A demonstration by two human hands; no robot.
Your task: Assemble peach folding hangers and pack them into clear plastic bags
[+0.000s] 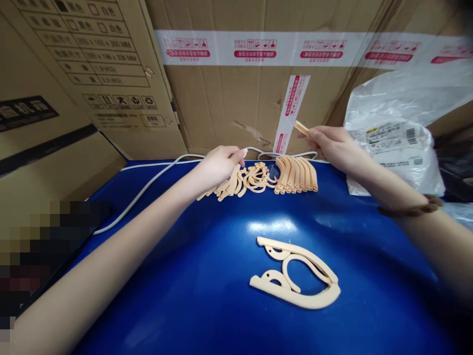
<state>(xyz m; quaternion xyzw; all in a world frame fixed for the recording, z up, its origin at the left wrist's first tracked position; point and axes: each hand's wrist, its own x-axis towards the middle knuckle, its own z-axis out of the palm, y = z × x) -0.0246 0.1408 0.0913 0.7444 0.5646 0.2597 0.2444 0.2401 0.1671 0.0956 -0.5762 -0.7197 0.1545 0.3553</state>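
Observation:
My right hand [330, 143] is closed on a beige plastic hanger arm [302, 128], raised in front of the cardboard. My left hand [221, 165] is closed in a pinch over the loose parts; the tip of a small beige hanger part [245, 153] shows at its thumb, the rest hidden. Below that hand lies a heap of hanger arms [232, 186], and beside it a pile of curved hooks [256, 178]. Several more arms stand in a neat row [295, 175] to the right. Closer to me, a folded travel hanger [314, 300] lies on the blue surface, its hook curled inside.
Large cardboard boxes [221, 98] wall off the back and left of the blue tabletop [185, 286]. A grey-white cable [142, 190] runs along the back and left. At the right stands a clear plastic bag [399, 167] with a label.

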